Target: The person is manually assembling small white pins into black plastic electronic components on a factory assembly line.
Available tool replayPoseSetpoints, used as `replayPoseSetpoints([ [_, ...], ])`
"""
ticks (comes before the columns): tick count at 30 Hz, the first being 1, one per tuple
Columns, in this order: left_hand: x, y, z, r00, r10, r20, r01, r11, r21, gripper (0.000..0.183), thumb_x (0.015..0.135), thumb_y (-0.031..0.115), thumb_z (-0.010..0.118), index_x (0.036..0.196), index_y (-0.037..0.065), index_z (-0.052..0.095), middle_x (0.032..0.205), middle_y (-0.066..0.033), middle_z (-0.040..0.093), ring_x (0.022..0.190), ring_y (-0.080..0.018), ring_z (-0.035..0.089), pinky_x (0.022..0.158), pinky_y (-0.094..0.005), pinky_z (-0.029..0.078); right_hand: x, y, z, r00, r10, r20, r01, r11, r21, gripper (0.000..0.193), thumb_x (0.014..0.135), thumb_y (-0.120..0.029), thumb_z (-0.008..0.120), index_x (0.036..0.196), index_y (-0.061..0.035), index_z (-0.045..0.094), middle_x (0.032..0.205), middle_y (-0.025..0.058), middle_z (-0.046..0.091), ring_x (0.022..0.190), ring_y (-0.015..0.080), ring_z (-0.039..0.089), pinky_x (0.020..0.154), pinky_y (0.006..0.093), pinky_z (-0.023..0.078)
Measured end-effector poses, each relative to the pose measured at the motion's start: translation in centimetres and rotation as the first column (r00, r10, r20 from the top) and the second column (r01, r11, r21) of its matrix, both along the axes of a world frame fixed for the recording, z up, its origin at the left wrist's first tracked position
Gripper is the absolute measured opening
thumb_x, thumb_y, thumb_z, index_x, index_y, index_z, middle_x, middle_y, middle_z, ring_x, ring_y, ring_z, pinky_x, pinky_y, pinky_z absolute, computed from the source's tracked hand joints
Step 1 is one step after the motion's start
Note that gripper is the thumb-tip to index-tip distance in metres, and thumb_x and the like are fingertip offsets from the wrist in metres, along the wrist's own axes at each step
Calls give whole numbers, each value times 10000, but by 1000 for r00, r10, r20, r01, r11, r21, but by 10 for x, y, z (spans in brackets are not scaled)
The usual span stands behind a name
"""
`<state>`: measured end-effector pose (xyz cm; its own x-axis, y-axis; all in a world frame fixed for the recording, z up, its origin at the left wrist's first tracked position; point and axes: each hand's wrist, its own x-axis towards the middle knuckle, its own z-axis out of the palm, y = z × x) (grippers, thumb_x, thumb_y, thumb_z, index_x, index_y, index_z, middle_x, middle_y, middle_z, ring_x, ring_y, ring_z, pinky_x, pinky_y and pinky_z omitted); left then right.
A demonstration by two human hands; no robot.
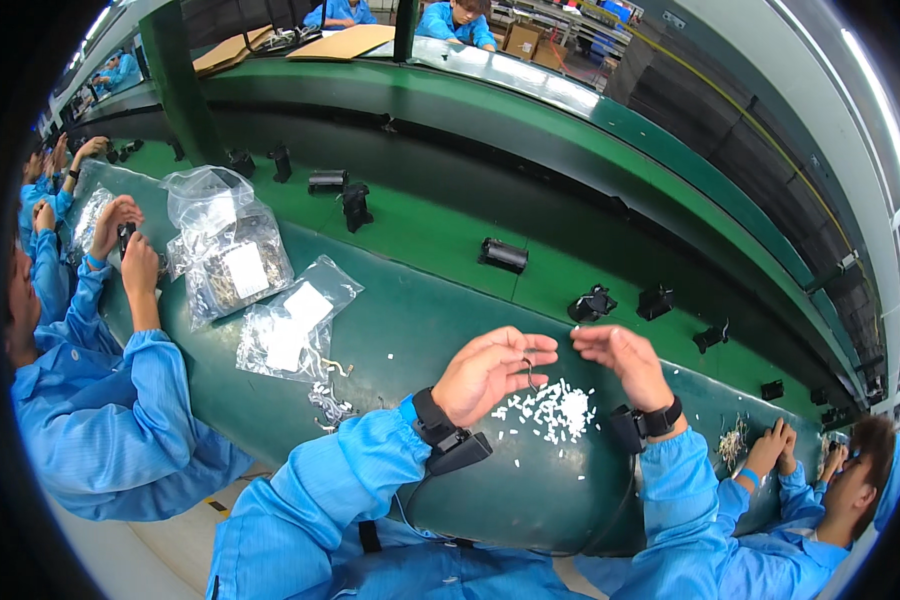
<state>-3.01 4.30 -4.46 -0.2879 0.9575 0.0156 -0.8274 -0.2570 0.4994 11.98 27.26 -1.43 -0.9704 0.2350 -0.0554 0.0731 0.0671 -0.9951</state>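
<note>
Toward the tabletop's (pixel 550 500) far edge, the left hand (pixel 475 378) has its upper fingers parted, the lower ones seeming to pinch a wire (pixel 530 372). The right hand (pixel 625 362) curls its fingers close together; any grip there I cannot tell. Beneath lie white pieces (pixel 568 408), likely light, hard, best pinched by their sides. The wire looks soft, best held near an end.

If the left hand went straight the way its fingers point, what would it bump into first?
Probably the right hand, just across a small gap, though the depth is unclear.
</note>
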Motion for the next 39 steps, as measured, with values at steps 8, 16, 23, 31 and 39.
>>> replayPoseSetpoints([
  [8,-1,-2,2,994,55,-90,-60,997,-57,57,969,128,511,930,102,543,1281,-141,576,1212,-291,557,967,-440,485,5,-23,11,985,85,148,-168,619,767,375,1055,-293,491,1234,-15,668,1446,206,537,1240,360,557,1103,416,399],
  [16,-3,-6,0,992,64,-105,-72,994,-78,58,974,128,512,944,95,549,1253,-129,593,1170,-258,579,950,-416,490,23,-52,56,980,27,196,-148,756,638,304,1029,-213,508,1168,-8,684,1062,188,700,1014,365,641,910,423,505],
  [23,8,0,-2,993,55,-102,-69,988,-138,76,994,116,505,961,82,564,1221,-126,609,1138,-254,598,959,-400,491,49,-44,19,948,-302,99,266,925,270,163,917,-13,697,1072,38,701,971,73,716,854,127,676,761,261,555],
  [31,18,-5,0,993,-110,-45,105,989,-104,88,983,130,521,956,77,585,1232,-96,602,1103,-199,576,945,-389,490,25,-102,48,948,-204,-243,306,792,528,204,838,8,755,1041,-4,742,950,97,698,797,171,679,687,269,540],
  [39,18,-6,-11,941,-326,90,319,944,78,115,983,152,531,1025,83,613,1112,-53,598,1131,-216,574,1010,-458,462,15,-101,42,950,-73,-304,239,796,556,193,829,3,766,1022,-17,759,944,96,701,801,173,659,689,277,525],
])
